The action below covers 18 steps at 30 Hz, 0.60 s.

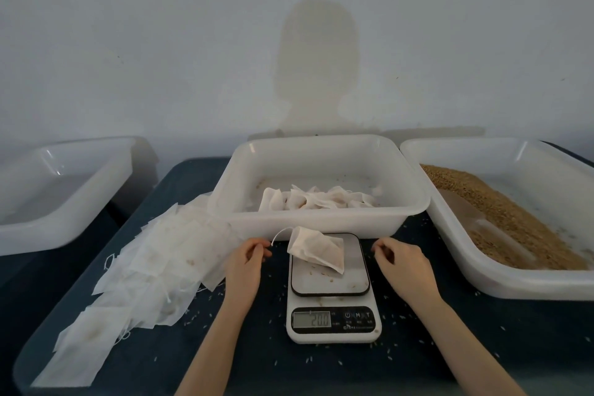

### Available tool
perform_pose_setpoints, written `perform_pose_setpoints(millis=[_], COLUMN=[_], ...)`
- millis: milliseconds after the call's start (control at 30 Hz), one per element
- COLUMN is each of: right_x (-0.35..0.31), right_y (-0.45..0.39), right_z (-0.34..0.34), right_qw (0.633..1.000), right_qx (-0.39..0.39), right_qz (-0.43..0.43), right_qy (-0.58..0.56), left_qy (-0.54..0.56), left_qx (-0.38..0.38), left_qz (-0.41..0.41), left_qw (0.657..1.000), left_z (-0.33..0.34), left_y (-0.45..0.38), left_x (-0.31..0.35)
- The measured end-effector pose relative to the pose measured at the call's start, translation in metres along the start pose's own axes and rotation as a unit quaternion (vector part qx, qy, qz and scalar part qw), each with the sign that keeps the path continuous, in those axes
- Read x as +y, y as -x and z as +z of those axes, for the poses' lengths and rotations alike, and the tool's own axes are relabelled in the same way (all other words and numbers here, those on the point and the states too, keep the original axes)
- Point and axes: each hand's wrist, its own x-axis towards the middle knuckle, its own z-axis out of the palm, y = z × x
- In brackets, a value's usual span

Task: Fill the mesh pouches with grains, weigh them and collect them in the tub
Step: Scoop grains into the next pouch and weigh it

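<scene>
Filled pouch (316,250) lying on the scale (332,289), middle of frame, reading 20.0. Left hand (246,259) pinching its string (279,235); right hand (400,262) curled, holding nothing. Several pouches already in middle tub (321,222). Many empty pouches (144,273) left, lower left.

I see the kitchen scale (332,291) at the table's (418,347) centre, a filled mesh pouch (318,249) lying on its platform. Directly behind it stands a tub (321,219) holding more pouches (318,199). Right of that sits the grain tub (514,283); far left, another tub (48,235), contents unclear to me. Flat pouches (144,270) spread left of the scale. My left hand (246,262) and right hand (403,262) flank the platform.
</scene>
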Motion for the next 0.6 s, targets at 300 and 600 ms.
perform_pose_setpoints(millis=[300,600], right_x=[-0.001,-0.057], right_y=[0.002,0.003], right_z=[0.0,-0.012], right_qw=[1.0,0.985], right_qx=[0.009,0.03], right_qz=[-0.003,-0.168], right_qy=[-0.008,-0.039], left_qy=[-0.001,-0.022], left_qx=[-0.012,-0.021], left_qz=[-0.004,0.004], left_qw=[1.0,1.0], left_z=[-0.001,-0.001], left_y=[0.001,0.002], left_x=[0.001,0.003])
